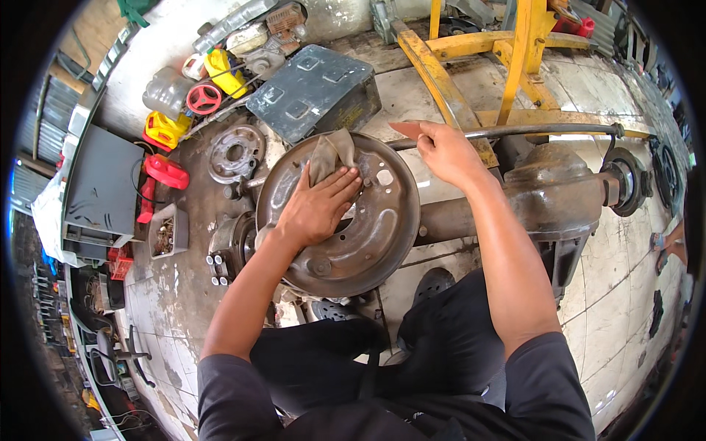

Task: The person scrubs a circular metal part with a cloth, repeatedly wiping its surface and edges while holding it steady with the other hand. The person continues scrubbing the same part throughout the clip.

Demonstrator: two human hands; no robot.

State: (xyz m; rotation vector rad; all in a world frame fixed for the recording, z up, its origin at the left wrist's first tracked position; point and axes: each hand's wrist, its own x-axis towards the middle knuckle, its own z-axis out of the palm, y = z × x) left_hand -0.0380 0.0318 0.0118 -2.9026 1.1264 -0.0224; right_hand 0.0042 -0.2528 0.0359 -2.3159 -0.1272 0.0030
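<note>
Presses a grey-brown cloth (332,157) against the round metal plate (368,253) mounted on the axle (551,192), with left hand (315,207) laid flat and fingers extended. Could scrape fingertips or snag the fabric by sliding too hard across raised metal edges. Just beyond, pinches a thin reddish-brown sheet (403,129) in right hand (450,152), apart from the plate; could drop it through too loose a pinch. Farther out, could knock knuckles on the long bar (544,131) or yellow stand (520,66) by reaching wide.
</note>
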